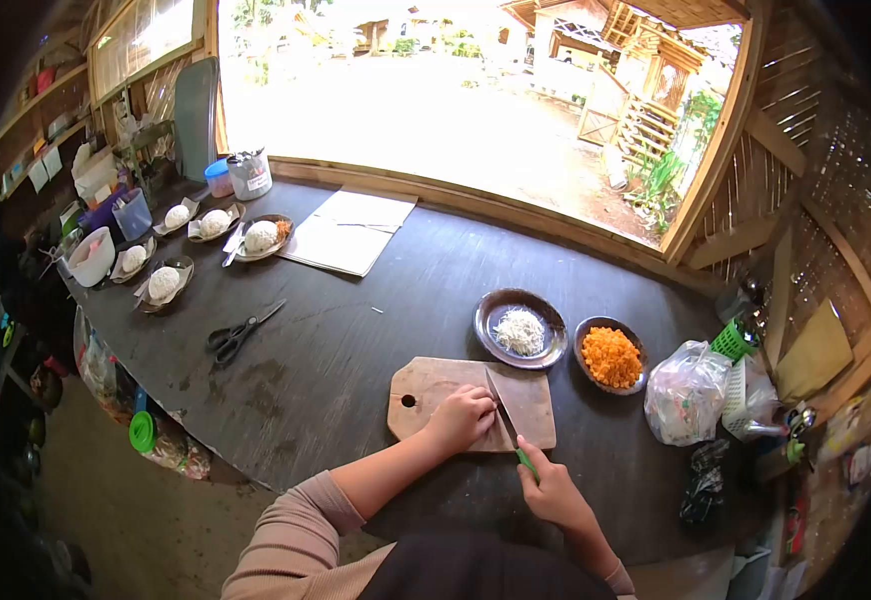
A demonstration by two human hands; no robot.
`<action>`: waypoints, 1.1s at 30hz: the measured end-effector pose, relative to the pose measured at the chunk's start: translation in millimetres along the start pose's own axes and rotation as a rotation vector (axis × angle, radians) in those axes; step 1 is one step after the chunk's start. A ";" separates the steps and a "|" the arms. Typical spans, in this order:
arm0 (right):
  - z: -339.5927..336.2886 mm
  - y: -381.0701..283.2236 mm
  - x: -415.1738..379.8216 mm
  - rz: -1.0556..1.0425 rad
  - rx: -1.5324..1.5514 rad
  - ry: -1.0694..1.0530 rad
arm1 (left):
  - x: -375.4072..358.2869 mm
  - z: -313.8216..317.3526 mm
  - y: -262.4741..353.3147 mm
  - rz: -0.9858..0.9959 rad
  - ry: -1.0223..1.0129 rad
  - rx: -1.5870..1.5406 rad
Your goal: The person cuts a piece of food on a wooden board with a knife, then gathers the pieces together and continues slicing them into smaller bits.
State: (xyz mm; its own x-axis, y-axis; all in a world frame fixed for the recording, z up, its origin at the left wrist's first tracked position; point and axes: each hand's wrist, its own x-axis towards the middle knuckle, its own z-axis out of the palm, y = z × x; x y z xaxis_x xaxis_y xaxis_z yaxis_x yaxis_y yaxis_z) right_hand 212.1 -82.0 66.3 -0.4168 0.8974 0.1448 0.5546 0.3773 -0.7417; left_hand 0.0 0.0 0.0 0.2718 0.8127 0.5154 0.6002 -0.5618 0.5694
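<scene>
A wooden cutting board [424, 382] with a hole at its left end lies on the dark table in front of me. My left hand [464, 418] rests on it with curled fingers; whatever they pin down is hidden. Right beside those fingers a knife [506, 412] crosses the board, its blade pointing away from me. My right hand [558, 494] is wrapped round its green handle at the board's near edge. Just beyond the board stands a brown plate [486, 338] bearing a small heap of white shreds [520, 331]. Next to it, chopped orange food [611, 357] fills a dark bowl.
Black scissors [243, 334] lie open on the left. Farther off are several small plates with white mounds, one mound of rice [262, 236] among them, and paper sheets [348, 230]. A knotted plastic bag [689, 392] and a green basket [732, 341] stand right. A window frame [496, 208] bounds the back.
</scene>
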 end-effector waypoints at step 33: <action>8.8 -5.8 1.6 0.206 0.094 0.035 | -3.3 -2.2 0.6 -0.013 0.002 0.002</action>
State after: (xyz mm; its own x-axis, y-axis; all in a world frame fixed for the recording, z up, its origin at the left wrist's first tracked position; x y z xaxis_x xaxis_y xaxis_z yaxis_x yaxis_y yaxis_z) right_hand 201.8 -84.7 65.1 -0.2757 0.9612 0.0052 0.5555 0.1637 -0.8152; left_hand -2.2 -3.4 0.0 0.2622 0.8197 0.5093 0.6051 -0.5508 0.5749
